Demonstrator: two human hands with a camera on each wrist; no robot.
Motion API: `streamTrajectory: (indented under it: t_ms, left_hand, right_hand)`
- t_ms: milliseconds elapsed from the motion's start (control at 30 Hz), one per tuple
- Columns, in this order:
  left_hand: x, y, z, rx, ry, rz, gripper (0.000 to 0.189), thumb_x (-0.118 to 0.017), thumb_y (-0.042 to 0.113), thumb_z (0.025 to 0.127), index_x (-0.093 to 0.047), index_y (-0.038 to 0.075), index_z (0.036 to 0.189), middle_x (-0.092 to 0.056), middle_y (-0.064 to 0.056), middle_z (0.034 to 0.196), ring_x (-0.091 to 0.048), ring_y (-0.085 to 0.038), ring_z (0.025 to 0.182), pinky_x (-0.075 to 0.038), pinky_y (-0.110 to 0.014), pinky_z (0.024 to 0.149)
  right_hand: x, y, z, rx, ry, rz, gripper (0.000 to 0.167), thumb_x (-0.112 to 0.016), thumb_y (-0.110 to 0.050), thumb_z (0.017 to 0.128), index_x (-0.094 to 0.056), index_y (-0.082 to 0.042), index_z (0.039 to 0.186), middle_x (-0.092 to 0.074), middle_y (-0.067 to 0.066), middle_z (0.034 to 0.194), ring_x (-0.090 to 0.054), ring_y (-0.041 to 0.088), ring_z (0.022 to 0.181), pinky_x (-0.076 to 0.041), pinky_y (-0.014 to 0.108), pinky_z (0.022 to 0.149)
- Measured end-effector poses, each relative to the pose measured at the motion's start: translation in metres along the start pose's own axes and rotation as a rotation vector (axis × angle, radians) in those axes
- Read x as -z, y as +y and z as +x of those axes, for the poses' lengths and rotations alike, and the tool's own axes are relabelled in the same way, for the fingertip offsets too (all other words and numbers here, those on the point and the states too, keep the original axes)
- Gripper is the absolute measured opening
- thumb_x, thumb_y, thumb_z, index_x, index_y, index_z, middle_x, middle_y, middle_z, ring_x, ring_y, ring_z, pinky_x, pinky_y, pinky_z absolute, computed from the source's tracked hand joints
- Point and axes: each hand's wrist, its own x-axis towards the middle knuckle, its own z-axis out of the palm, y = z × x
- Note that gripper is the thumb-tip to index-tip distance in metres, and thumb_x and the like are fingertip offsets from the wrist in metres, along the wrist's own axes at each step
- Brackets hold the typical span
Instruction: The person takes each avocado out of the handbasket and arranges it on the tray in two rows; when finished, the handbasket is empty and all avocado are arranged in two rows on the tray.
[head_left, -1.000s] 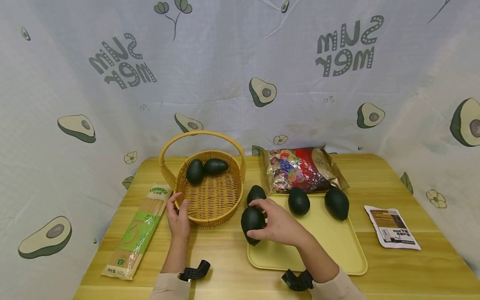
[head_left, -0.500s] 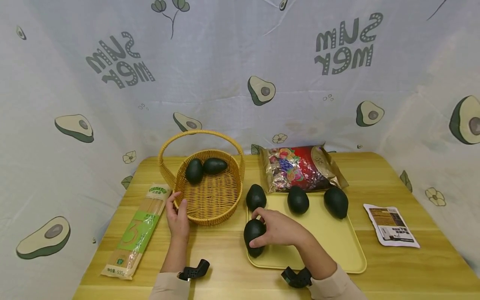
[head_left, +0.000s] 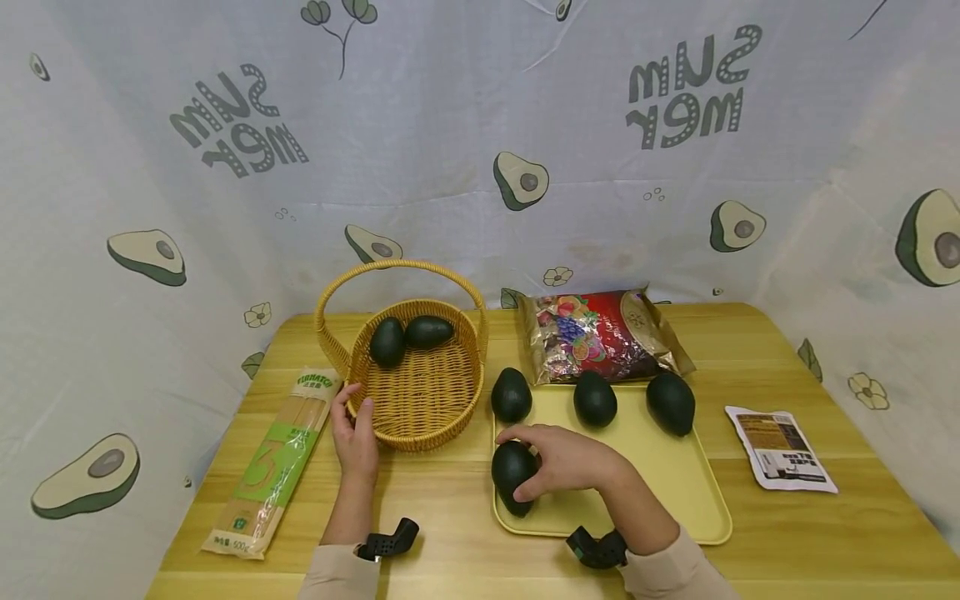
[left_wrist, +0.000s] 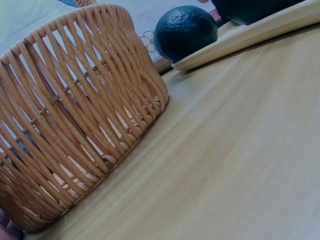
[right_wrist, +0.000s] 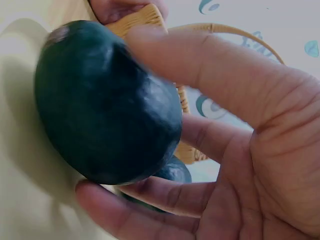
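My right hand [head_left: 519,465] grips a dark green avocado [head_left: 507,477] at the front left corner of the yellow tray [head_left: 660,500]; the right wrist view shows the fingers [right_wrist: 210,70] curled over this avocado [right_wrist: 105,125]. Three more avocados [head_left: 595,398] lie along the tray's far edge. My left hand [head_left: 356,427] rests against the outer wall of the wicker basket [head_left: 420,400], fingers fairly straight. Two avocados [head_left: 408,337] lie inside the basket at its back. In the left wrist view the basket wall [left_wrist: 75,125] fills the left, with one avocado [left_wrist: 185,32] behind it.
A shiny bag of sweets [head_left: 600,333] lies behind the tray. A long pack of pasta [head_left: 273,462] lies left of the basket, and a small flat packet [head_left: 780,448] right of the tray. A printed cloth backdrop surrounds the wooden table [head_left: 435,517].
My right hand has drawn the avocado nearer to me, down toward the tray's front left corner. The left hand has stayed at the basket.
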Motion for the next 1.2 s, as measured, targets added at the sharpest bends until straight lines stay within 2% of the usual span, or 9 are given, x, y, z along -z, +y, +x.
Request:
streamTrajectory:
  t_ms: [100,300,433,667,800,967,1200]
  left_hand:
    - [-0.0002,-0.0008,0.0007,-0.006,0.0,-0.002,0.035,-0.048,0.01,0.105,-0.045,-0.003,0.138,-0.035,-0.014,0.156,-0.035,-0.021,0.137,-0.033,-0.015,0.097]
    - [-0.0004,-0.0004,0.0003,-0.009,0.004,-0.006,0.034,-0.048,0.009,0.104,-0.046,-0.002,0.136,-0.036,-0.014,0.154,-0.035,-0.019,0.137,-0.032,-0.015,0.099]
    - [-0.0008,0.0001,0.0002,-0.011,0.006,-0.002,0.034,-0.047,0.008,0.104,-0.045,-0.004,0.137,-0.036,-0.013,0.154,-0.034,-0.015,0.138,-0.032,-0.015,0.1]
    - [-0.0008,0.0004,-0.0003,-0.008,0.013,-0.002,0.034,-0.048,0.009,0.104,-0.046,-0.003,0.136,-0.037,-0.015,0.154,-0.036,-0.02,0.137,-0.033,-0.015,0.098]
    - [-0.0009,0.0013,-0.0006,-0.007,0.019,-0.005,0.034,-0.048,0.009,0.104,-0.047,-0.003,0.136,-0.038,-0.015,0.154,-0.035,-0.017,0.137,-0.032,-0.015,0.098]
    - [-0.0018,0.0027,-0.0009,-0.01,0.019,-0.001,0.034,-0.049,0.009,0.104,-0.047,-0.003,0.136,-0.039,-0.015,0.153,-0.036,-0.013,0.136,-0.032,-0.015,0.099]
    - [-0.0011,0.0027,-0.0007,-0.003,0.011,0.004,0.035,-0.047,0.009,0.105,-0.046,-0.004,0.137,-0.037,-0.014,0.154,-0.036,-0.014,0.134,-0.032,-0.014,0.099]
  right_hand:
    - [0.0009,0.0003,-0.001,0.003,-0.016,0.015,0.067,-0.087,-0.029,0.076,-0.059,-0.018,0.136,-0.062,0.008,0.133,-0.058,0.029,0.12,-0.048,0.045,0.094]
    - [0.0006,-0.0017,-0.0006,-0.034,-0.053,0.042,0.066,-0.089,-0.03,0.075,-0.059,-0.022,0.134,-0.063,0.007,0.127,-0.058,0.027,0.116,-0.047,0.045,0.091]
    - [-0.0006,-0.0015,0.0002,-0.044,-0.053,0.035,0.067,-0.09,-0.031,0.075,-0.059,-0.023,0.133,-0.064,0.006,0.125,-0.058,0.026,0.114,-0.047,0.045,0.09]
    - [-0.0012,-0.0015,0.001,-0.061,-0.063,0.043,0.068,-0.09,-0.032,0.075,-0.058,-0.023,0.134,-0.064,0.005,0.123,-0.058,0.024,0.111,-0.048,0.044,0.09]
    - [0.0,-0.0012,0.0002,-0.072,-0.066,0.045,0.07,-0.09,-0.033,0.075,-0.058,-0.024,0.136,-0.064,0.005,0.122,-0.059,0.023,0.111,-0.049,0.042,0.088]
    - [0.0021,-0.0008,-0.0018,-0.072,-0.07,0.063,0.068,-0.091,-0.029,0.075,-0.059,-0.024,0.135,-0.064,0.008,0.121,-0.06,0.022,0.104,-0.049,0.042,0.084]
    - [0.0023,-0.0011,-0.0018,-0.059,-0.067,0.056,0.064,-0.09,-0.028,0.075,-0.059,-0.022,0.131,-0.064,0.008,0.117,-0.059,0.02,0.097,-0.048,0.041,0.08]
